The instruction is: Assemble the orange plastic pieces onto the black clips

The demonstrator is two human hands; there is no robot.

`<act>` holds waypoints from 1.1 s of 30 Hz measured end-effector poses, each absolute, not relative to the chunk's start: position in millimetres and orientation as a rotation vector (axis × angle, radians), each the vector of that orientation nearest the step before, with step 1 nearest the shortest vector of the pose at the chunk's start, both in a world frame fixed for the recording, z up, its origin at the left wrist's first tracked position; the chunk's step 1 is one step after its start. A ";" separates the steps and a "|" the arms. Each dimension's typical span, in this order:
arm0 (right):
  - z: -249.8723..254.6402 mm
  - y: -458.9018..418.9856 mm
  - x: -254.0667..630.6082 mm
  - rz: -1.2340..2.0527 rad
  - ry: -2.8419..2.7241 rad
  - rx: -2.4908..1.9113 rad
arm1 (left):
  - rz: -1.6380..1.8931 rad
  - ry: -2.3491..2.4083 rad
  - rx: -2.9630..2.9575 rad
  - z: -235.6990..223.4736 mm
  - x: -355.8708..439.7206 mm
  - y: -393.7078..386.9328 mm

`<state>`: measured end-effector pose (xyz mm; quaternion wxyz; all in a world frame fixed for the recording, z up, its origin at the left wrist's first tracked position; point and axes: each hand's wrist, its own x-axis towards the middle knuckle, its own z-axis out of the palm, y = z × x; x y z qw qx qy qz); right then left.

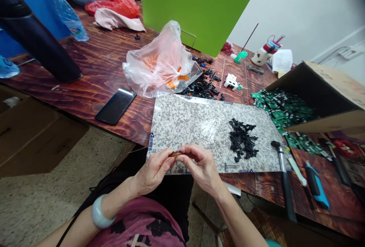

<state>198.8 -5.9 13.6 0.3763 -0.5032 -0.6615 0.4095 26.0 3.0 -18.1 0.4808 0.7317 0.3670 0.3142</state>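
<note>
Fingers (168,155) of the bare left hand (152,171) and right hand (203,168) are clenched from both sides on a small amber-brown piece (176,154), held just above the near edge of a speckled grey laminate board (182,125); the fingertips hide its exact shape. The handwork centres on this piece. A heap of black plastic parts (242,140) lies on the board to the right, with open speckled surface between it and the hands. A short steel bolt (231,166) lies near the board's front edge. Past its right edge, green circuit boards (281,112) spread from a brown cardboard box (327,123) across the dark reddish wooden counter (94,68), beside a black-headed hammer (285,178) and blue utility knife (316,186).
</note>
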 end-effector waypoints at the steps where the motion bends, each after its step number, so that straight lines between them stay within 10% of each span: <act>1: 14.4 -6.2 198.6 0.988 -1.734 -1.289 | 0.763 0.893 1.798 -19.1 25.6 2.9; 16: 8.1 -38.4 219.3 0.770 -1.594 -1.258 | 0.701 0.903 1.704 -18.3 27.3 7.1; 33: -68.1 -304.9 399.3 0.045 -0.323 -2.730 | 0.740 1.084 1.507 -36.7 25.2 11.1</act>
